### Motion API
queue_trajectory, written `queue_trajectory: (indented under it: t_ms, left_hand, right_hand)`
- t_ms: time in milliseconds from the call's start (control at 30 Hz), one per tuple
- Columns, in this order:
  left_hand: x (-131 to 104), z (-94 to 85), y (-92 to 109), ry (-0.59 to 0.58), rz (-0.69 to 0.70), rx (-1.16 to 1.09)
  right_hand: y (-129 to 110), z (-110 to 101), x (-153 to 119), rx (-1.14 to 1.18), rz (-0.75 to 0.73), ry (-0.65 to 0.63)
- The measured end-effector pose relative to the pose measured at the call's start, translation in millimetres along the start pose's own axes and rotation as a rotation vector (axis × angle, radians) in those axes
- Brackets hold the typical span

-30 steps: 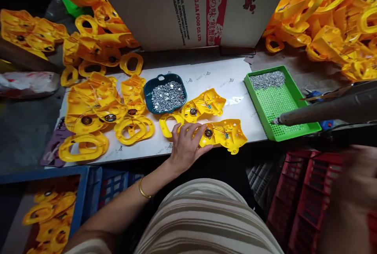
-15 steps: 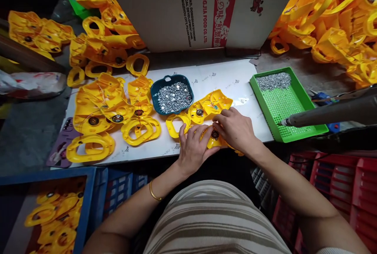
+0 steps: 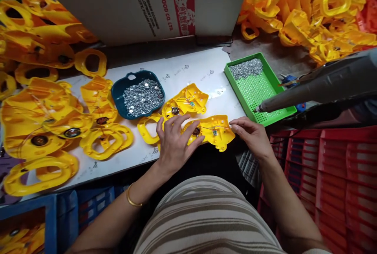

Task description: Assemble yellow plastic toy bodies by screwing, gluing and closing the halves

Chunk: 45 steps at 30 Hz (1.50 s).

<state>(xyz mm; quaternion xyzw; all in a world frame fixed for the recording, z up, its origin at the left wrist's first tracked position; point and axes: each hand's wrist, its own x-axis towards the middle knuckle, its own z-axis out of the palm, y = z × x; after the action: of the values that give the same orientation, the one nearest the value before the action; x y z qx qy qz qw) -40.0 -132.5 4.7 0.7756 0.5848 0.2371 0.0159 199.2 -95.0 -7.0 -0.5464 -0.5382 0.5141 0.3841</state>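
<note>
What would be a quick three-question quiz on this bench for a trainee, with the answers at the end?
1. True or false: the dark blue bowl sits to the right of the green tray.
2. Multiple choice: what is around the wrist above the left hand?
a) a black watch
b) a gold bangle
c) a red string
3. Fill in the blank: the left hand is at the left end of the near yellow shell, and the fingertips of the right hand are at its ____ end.

Key: 1 false; 2 b; 3 right.
</note>
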Motion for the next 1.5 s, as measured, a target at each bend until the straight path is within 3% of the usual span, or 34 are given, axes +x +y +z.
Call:
queue_trajectory:
  t_ms: [133, 300, 733, 1000, 1233, 1500]
  left_hand:
    - [23, 12.7, 25, -0.012, 0.019, -0.103]
    - [35, 28.0, 45, -0.13, -0.012, -0.211]
    - [30, 34.1, 50, -0.155, -0.063, -0.238]
    - [29, 33.0, 51, -0.193, -0.076, -0.244]
    - [32, 32.5, 56, -0.23, -0.085, -0.213]
    - [30, 33.3, 58, -0.239, -0.084, -0.206]
  right_hand:
    - [5, 6, -1, 0.122, 0.009, 0.006]
    - [12, 7, -3, 0.225, 0.02, -0.014]
    - [13, 14, -5, 0.268, 0.013, -0.011]
    - [11, 6, -15, 0.126, 0.015, 0.036]
    - [18, 7, -31, 0.088, 0.106, -0.069]
    - [19, 10, -29, 0.097, 0.113, -0.086]
